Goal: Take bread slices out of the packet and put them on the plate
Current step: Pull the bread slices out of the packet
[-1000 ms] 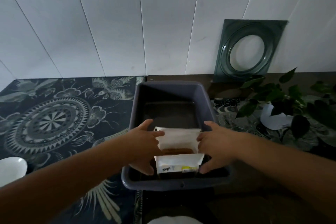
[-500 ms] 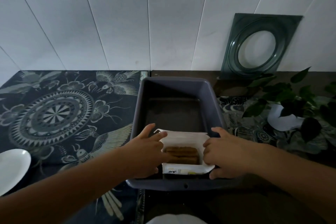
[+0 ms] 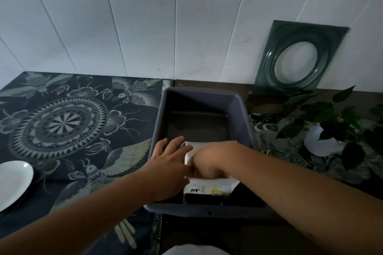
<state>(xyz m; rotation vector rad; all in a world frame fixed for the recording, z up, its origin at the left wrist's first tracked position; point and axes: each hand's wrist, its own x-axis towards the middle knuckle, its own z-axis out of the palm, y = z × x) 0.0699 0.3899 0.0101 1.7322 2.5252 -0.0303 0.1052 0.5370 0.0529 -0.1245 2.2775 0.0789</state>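
A white bread packet [image 3: 209,187] lies in the near end of a grey-purple plastic tub [image 3: 207,212]. My right hand [image 3: 209,161] reaches down into the packet's open top; its fingers are hidden inside, and no bread shows. My left hand [image 3: 170,163] rests flat against the packet's left side with its fingers spread and pointing away from me. A white plate [image 3: 12,182] sits at the far left edge on the patterned cloth, well apart from both hands.
A dark cloth with a mandala and bird pattern [image 3: 60,126] covers the table's left half. A potted plant in a white pot [image 3: 323,141] stands to the right of the tub. A dark green square frame [image 3: 296,62] leans on the white panelled wall.
My right hand has moved from the packet's right edge into its opening, covering the brown slices seen before. My left hand's fingers have spread flat beside the packet.
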